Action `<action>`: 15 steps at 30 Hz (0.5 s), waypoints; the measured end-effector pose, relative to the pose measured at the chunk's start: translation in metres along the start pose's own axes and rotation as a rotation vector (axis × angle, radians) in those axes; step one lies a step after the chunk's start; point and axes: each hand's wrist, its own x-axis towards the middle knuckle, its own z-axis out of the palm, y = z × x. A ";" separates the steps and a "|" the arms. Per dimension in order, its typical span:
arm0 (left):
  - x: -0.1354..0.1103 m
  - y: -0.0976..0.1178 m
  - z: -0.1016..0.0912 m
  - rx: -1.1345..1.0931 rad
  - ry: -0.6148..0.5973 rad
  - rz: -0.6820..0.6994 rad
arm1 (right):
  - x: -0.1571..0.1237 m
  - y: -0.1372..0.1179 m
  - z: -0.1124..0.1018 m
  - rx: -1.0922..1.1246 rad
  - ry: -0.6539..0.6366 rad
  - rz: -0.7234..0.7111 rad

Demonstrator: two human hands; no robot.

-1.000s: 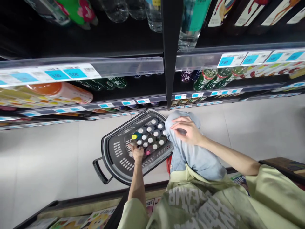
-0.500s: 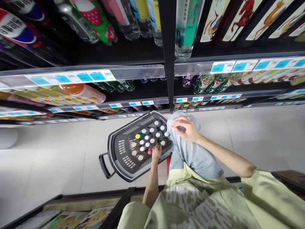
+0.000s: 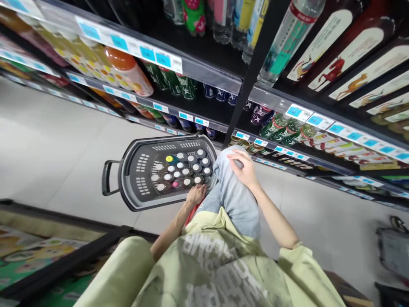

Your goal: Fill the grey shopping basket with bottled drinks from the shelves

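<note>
A dark grey shopping basket (image 3: 145, 147) stands on the floor at my left, its handle pointing left. Inside, several upright bottles (image 3: 185, 172) show mostly white caps, along with a yellow cap (image 3: 169, 159) and a pink cap (image 3: 175, 184). My left hand (image 3: 196, 194) is at the basket's near right rim, close to the nearest white-capped bottles. Its fingers are bent together and their tips are partly hidden, so what they grip cannot be made out. On my raised knee (image 3: 228, 164) in light blue trousers rests my right hand (image 3: 245, 168), open and holding nothing.
Drink shelves (image 3: 204, 70) with price strips run along the far side, just beyond the basket and knee. Behind me at lower left is a dark-framed display (image 3: 73, 221) with printed packages. Pale floor tiles (image 3: 64, 128) lie left of the basket. A dark object (image 3: 391, 249) stands at far right.
The view has turned and shifted, so the shelves now slant. My left hand has moved from over the bottles toward the basket's near right rim. My right hand stays on the knee.
</note>
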 end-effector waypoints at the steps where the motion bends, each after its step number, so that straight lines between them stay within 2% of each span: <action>1: -0.002 0.003 -0.001 -0.002 -0.016 0.002 | 0.000 0.001 -0.001 -0.002 -0.004 -0.001; 6: -0.003 0.012 -0.014 0.027 -0.077 -0.028 | -0.001 0.009 0.002 -0.033 -0.001 -0.002; 10: -0.002 0.017 -0.021 0.021 -0.074 -0.061 | -0.003 0.031 0.003 -0.029 0.073 0.109; 12: -0.003 0.020 -0.022 0.011 -0.065 -0.086 | 0.000 0.049 -0.006 -0.040 0.164 0.168; 15: -0.007 0.024 -0.024 -0.006 -0.040 -0.109 | 0.017 0.080 -0.037 -0.231 0.332 0.162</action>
